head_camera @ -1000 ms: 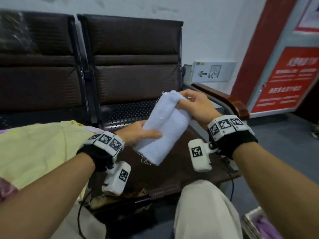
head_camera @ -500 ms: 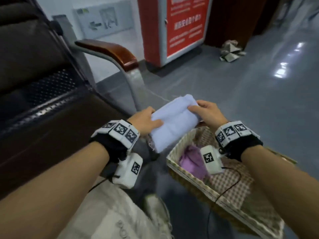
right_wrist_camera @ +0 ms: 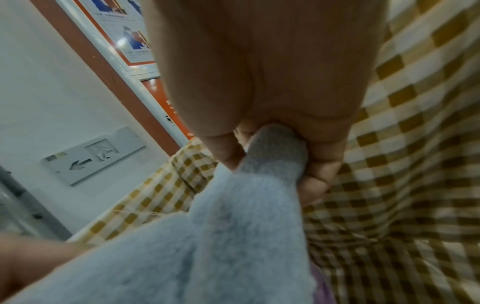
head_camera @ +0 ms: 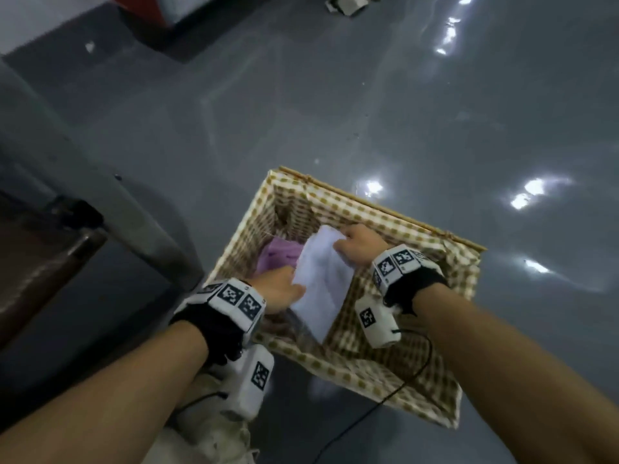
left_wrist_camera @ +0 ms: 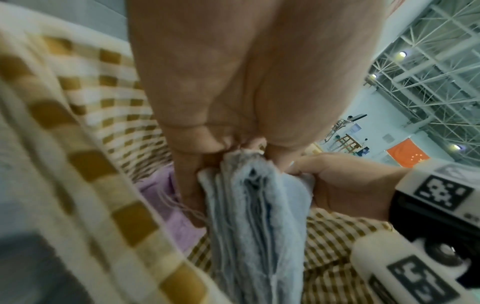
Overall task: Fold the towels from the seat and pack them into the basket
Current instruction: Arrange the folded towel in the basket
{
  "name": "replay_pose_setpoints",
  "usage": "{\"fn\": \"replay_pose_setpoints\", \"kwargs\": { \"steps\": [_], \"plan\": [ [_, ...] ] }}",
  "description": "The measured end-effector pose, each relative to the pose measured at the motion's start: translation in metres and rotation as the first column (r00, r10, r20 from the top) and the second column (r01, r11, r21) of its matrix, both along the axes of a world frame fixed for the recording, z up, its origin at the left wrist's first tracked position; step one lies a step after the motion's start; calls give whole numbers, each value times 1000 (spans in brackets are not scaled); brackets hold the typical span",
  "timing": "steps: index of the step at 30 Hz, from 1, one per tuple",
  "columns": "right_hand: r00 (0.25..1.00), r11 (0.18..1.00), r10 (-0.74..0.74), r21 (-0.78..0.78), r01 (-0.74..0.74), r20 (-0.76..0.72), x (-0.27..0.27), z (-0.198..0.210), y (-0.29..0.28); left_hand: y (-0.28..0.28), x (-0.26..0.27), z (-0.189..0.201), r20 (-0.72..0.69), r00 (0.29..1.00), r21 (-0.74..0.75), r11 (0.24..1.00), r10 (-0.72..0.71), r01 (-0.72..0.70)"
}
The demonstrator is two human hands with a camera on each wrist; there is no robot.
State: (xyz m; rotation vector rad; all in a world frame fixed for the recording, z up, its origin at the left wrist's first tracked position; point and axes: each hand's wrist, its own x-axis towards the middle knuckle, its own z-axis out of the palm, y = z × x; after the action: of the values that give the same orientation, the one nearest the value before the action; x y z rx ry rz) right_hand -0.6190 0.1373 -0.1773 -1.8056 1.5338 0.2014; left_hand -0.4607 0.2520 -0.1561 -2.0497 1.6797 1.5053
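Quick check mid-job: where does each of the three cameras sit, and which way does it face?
Head: worn on the head, looks down at checked-lined wicker basket; both forearms, left hand, right hand show.
Left wrist: looks along the palm at folded pale blue towel, purple towel; right hand shows.
Right wrist: looks along the palm at the blue towel, lining.
All share the blue towel.

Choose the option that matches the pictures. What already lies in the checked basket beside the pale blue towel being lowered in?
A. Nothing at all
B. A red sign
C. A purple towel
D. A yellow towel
C: a purple towel lies in the basket, next to the pale blue towel that the left hand and right hand grip.
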Motion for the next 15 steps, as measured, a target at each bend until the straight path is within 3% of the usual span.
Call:
{"fn": "replay_pose_setpoints", "kwargs": {
  "steps": [6, 10, 15],
  "plan": [
    [962, 985, 173, 30, -171, -211, 1, -39, 0, -1, -3, -10, 129, 986, 70, 992, -110, 102],
    [942, 978, 204, 24, -205, -267, 8, -29, 12, 12, 19, 11, 57, 990, -146, 982, 126, -117],
    [939, 943, 303, -88, -320, -164, 42, 38, 29, 37, 53, 59, -114, 907, -275, 864, 405, -421]
  ]
}}
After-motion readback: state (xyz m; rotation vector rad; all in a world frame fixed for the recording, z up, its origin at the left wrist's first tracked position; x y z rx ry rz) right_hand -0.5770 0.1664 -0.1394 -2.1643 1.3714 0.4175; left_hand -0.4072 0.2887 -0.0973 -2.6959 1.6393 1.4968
